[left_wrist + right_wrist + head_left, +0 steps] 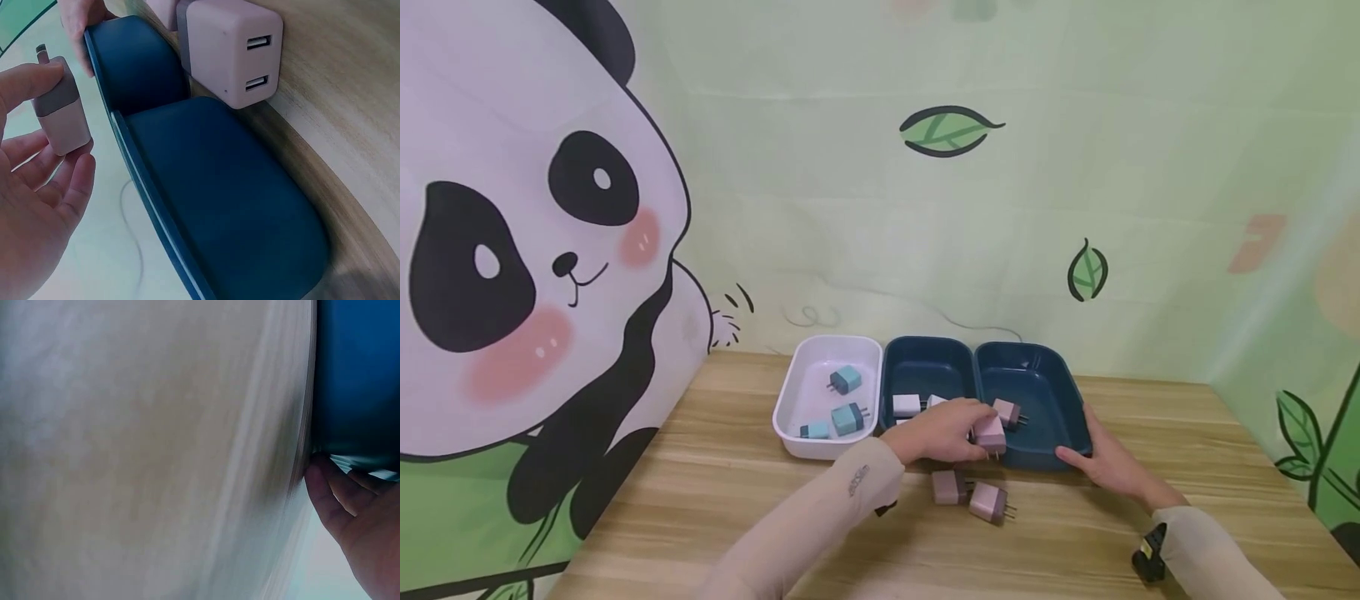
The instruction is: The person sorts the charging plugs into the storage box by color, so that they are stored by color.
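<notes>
My left hand [946,432] pinches a pink USB charger [990,435] with a grey plug end, above the front rim of the right-hand blue tray [1037,457]. In the left wrist view thumb and fingers grip that charger [62,115]. One more pink charger [1006,413] lies inside this tray. My right hand [1108,458] rests against the tray's right front corner, thumb at the front and fingers along the side. On the table in front of the trays lie two pink chargers, a left one [950,487] and a right one [989,502].
The middle blue tray [928,343] holds white chargers [906,405], partly hidden by my left hand. To its left, a white tray [782,408] holds teal chargers [848,418]. The trays stand side by side on a wooden table [700,500] before a panda-printed backdrop [850,183].
</notes>
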{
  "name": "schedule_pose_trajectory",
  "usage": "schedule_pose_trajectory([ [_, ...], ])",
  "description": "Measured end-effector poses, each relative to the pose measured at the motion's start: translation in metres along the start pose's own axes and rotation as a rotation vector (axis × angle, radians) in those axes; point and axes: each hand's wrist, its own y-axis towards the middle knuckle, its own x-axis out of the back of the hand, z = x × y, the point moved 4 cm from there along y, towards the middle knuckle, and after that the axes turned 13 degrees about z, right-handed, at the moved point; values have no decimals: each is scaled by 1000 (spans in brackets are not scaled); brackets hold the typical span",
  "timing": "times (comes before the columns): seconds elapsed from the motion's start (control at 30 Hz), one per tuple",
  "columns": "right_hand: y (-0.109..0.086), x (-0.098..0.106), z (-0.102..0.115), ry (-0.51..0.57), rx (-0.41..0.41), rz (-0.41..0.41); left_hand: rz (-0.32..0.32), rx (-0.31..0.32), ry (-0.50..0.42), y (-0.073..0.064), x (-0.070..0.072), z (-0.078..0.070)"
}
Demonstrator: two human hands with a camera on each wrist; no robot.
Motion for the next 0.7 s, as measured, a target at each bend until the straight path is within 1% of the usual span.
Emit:
schedule_pose_trajectory([
  [0.2,0,1,0,-6,7,-7,-1,14,1,9,-1,2],
  [0.43,-2,2,2,-7,-11,-4,-11,-4,34,22,-2,3],
  [0.53,-2,2,3,-10,-13,-4,-17,-1,48,27,-4,4],
  [0.7,-3,2,4,-10,-21,-2,-23,-3,30,35,-7,3],
])
